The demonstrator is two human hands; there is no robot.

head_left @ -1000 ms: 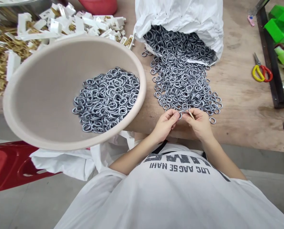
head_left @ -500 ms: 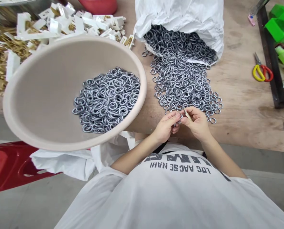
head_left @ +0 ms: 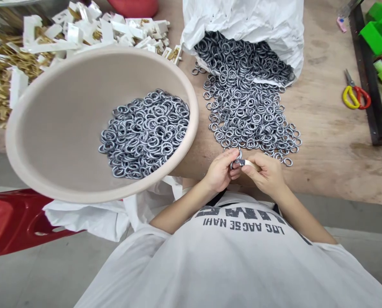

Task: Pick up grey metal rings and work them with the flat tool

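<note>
left hand (head_left: 221,172) pinches a grey ring (head_left: 240,154) between thumb and fingers, maybe two, too small to tell. right hand (head_left: 267,171) grips a small tool (head_left: 249,163), pale with a dark end pointing at the ring — tool type unclear. ring sits between both hands, just past the table's near edge of loose rings (head_left: 251,115), probably held there so the left steadies it while the right has the tool free to meet it. bag (head_left: 242,17) lies with its mouth toward the person, likely so rings spill within easy reach. basin (head_left: 65,115) tilts beside the left arm, more rings (head_left: 146,132) heaped on its near right side — seemingly due to the tilt. scissors (head_left: 355,92) lie well apart on the table (head_left: 325,149), out of the hands' way.
</note>
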